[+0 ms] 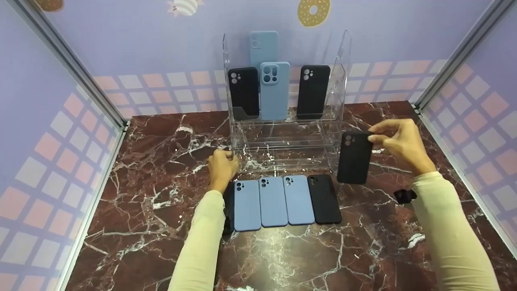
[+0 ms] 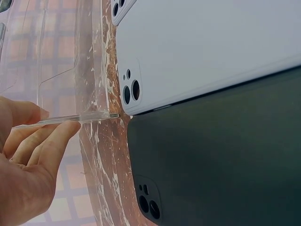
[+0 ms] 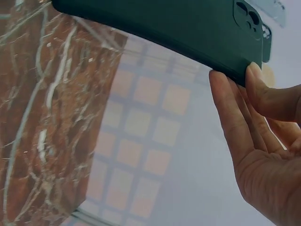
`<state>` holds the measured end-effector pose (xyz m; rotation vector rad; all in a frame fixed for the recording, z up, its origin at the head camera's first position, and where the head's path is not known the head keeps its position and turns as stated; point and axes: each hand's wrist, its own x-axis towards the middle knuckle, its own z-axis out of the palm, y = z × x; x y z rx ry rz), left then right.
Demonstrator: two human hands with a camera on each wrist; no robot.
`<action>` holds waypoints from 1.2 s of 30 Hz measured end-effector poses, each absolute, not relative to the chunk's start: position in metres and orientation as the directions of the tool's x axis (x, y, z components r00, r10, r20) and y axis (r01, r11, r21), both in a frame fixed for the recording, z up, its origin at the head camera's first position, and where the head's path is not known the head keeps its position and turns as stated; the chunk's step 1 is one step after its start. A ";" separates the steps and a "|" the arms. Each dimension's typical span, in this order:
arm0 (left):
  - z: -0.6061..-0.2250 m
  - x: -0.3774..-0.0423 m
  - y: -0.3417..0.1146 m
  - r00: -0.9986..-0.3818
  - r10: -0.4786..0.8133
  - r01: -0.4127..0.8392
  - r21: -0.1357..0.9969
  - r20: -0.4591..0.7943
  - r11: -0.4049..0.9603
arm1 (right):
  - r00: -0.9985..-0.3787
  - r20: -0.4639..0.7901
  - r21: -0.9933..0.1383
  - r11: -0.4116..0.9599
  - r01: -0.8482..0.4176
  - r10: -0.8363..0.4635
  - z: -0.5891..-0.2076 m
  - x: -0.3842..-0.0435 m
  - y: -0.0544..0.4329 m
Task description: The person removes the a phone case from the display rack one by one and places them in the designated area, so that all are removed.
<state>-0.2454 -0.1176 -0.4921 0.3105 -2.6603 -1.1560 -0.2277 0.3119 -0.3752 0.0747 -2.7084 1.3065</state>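
Note:
My right hand (image 1: 398, 141) pinches a black phone case (image 1: 354, 159) by its upper right corner, holding it upright beside the right end of the clear acrylic stand (image 1: 282, 142). In the right wrist view thumb and fingertips meet at the edge of that case (image 3: 164, 28). At the stand's front left, my left hand (image 1: 223, 167) grips the clear side panel between thumb and fingers, as the left wrist view shows with the panel edge (image 2: 66, 119). Several phone cases lie in a row before the stand: blue ones (image 1: 274, 202), a black one (image 1: 324, 199) at the right, and another black one (image 2: 211, 155) partly under my left forearm.
On the stand's tiers lean a black case (image 1: 243, 93), a light blue case (image 1: 275, 93), another black case (image 1: 313, 92) and a higher light blue case (image 1: 264, 44). Patterned walls enclose the dark red marbled table (image 1: 153, 194) at the back and both sides.

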 end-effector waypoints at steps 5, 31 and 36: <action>-0.492 -0.245 -0.118 -0.953 -0.280 -0.100 0.746 0.120 0.658 | -0.999 0.041 -0.796 0.605 -0.031 0.004 -0.391 -0.229 0.322; -0.491 -0.245 -0.118 -0.950 -0.288 -0.109 0.741 0.118 0.662 | -0.979 -0.142 -0.837 0.546 0.038 -0.150 -0.462 -0.232 0.341; -0.492 -0.245 -0.118 -0.951 -0.283 -0.101 0.741 0.124 0.664 | -0.973 -0.199 -0.835 0.540 0.106 -0.115 -0.471 -0.232 0.335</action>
